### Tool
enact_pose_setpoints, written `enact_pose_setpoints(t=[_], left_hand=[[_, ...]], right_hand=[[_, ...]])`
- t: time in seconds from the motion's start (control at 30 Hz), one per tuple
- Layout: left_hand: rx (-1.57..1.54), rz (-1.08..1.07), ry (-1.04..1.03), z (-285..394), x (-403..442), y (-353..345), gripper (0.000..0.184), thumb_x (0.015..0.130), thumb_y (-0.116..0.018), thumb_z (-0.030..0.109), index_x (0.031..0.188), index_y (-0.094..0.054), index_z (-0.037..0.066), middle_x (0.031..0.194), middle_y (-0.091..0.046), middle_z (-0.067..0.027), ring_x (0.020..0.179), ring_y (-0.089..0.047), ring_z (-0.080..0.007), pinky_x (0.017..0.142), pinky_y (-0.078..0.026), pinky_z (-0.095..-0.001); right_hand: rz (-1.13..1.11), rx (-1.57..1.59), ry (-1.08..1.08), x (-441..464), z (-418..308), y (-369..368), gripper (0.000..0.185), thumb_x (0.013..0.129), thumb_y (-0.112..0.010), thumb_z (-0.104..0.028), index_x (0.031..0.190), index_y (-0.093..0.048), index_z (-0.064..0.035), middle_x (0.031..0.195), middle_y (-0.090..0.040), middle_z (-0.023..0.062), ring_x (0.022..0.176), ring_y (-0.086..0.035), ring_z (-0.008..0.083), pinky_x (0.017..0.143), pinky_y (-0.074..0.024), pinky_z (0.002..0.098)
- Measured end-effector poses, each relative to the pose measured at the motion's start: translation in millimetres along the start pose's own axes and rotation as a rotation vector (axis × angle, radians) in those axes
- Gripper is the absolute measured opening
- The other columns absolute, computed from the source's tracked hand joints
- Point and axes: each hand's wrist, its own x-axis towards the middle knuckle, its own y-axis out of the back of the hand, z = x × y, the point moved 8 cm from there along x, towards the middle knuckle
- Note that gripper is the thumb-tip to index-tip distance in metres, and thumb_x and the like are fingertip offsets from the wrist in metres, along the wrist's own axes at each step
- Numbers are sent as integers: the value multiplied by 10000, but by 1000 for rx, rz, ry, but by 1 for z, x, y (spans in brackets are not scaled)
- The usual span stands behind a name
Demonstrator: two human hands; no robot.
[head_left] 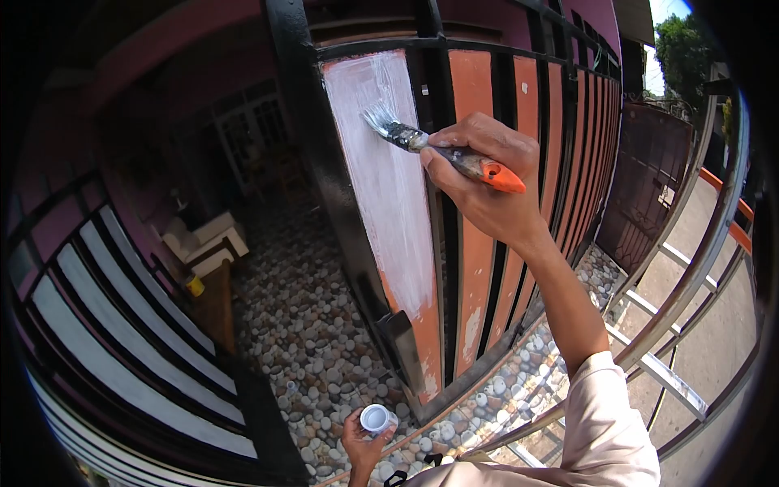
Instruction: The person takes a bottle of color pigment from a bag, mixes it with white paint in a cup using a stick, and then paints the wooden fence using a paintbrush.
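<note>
A paintbrush [406, 136] with a dark handle and orange tip is gripped in my right hand [487, 174]. Its bristles, coated in whitish paint, touch the upper part of the nearest fence slat [381, 187]. White paint covers most of that slat; its lower end shows orange. My left hand [363, 442], low in the view, holds a small white paint cup [376, 419] upright, fingers wrapped round its side. More orange slats [472, 89] stand to the right between black metal bars, some with chipped paint.
A black gate post [324, 146] stands left of the painted slat. Another fence section with white slats [122, 325] is at the lower left. Pebbled paving [308, 341] lies below. A metal ladder [669, 381] rises at the right. A pale sofa [207, 239] is further back.
</note>
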Motion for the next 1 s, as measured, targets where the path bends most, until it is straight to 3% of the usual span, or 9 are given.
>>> enact_pose_setpoints(t=[0.13,0.37,0.5,0.6,0.73,0.83,1.0], left_hand=[[36,-12,6,-1,2,-1,758,624,-911,99,1243,-494,-31,1105,-651,-155,1000,-665,-221,840,-560,-326],[-54,-17,-44,2,4,-3,732,636,-900,82,1230,-486,-30,1109,-640,-141,993,-661,-210,837,-563,-324],[-67,-18,-52,-1,5,-2,730,640,-897,82,1230,-482,-33,1112,-637,-139,1000,-658,-209,838,-563,-323],[-56,-12,-37,3,6,-2,735,640,-897,80,1232,-479,-37,1113,-637,-141,1007,-655,-209,836,-563,-322],[-25,-22,-30,-1,5,-1,744,645,-898,82,1242,-472,-43,1120,-632,-149,1009,-654,-213,835,-561,-324],[-31,-31,-34,-2,5,-1,749,647,-899,87,1247,-470,-46,1127,-629,-155,1009,-654,-214,834,-560,-323],[-19,-25,-23,-5,6,-1,752,645,-903,94,1246,-474,-46,1127,-630,-157,1007,-654,-213,831,-558,-317]], right_hand=[[-242,28,-152,-30,0,0,87,722,-737,-16,776,-687,31,723,-675,100,597,-643,156,538,-482,260],[158,10,45,20,-4,22,99,749,-746,-31,826,-700,11,742,-680,83,634,-650,139,558,-488,249],[164,119,73,18,6,4,94,749,-746,-35,822,-701,2,730,-670,74,628,-639,141,558,-483,248],[-109,-83,-30,1,-5,-3,94,734,-744,-22,812,-700,5,759,-689,93,641,-668,169,572,-505,254],[138,-38,94,13,-12,14,116,735,-753,-30,829,-705,17,755,-692,109,645,-678,183,566,-509,257],[198,6,132,24,-10,8,127,736,-755,-29,848,-709,13,772,-693,111,657,-679,189,578,-514,263],[3,-38,75,17,-12,-8,137,730,-771,-40,843,-706,4,801,-699,114,686,-683,196,606,-523,269]])
